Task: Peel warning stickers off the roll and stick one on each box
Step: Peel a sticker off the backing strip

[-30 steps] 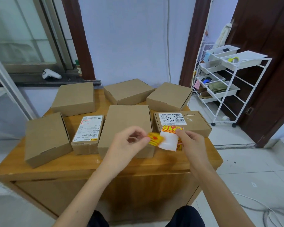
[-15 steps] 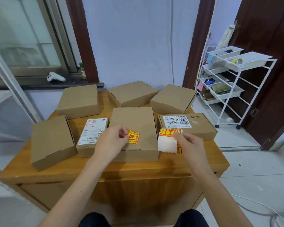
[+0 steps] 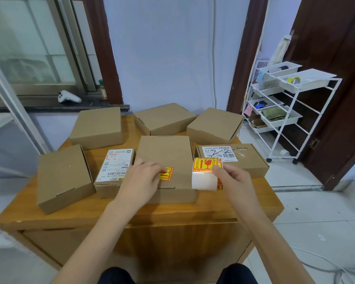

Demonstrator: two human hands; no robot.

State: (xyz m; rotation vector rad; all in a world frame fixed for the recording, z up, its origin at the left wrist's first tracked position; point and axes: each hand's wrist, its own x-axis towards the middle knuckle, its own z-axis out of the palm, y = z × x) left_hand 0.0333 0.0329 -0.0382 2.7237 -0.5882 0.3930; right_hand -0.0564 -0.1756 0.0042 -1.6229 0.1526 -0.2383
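Several brown cardboard boxes lie on a wooden cabinet (image 3: pixel 131 218). On the lid of the middle front box (image 3: pixel 164 152) lies a yellow and red warning sticker (image 3: pixel 166 174), and the fingers of my left hand (image 3: pixel 140 178) press flat on its left part. My right hand (image 3: pixel 232 177) grips the sticker roll (image 3: pixel 205 173), held just right of that box, with white backing paper hanging down. A box with a white shipping label (image 3: pixel 115 167) sits left of the middle one. Another labelled box (image 3: pixel 234 156) sits behind the roll.
A plain box (image 3: pixel 62 177) stands at the front left, and three more (image 3: pixel 98 126) (image 3: pixel 164 117) (image 3: pixel 214 125) line the back. A white wire trolley (image 3: pixel 285 111) stands on the floor at right. A white controller (image 3: pixel 69 97) lies on the window sill. Cables run over the floor at bottom right.
My left hand pulled a sticker from the roll, carried it left and down onto the middle box, and now presses it flat. My right hand kept hold of the roll.
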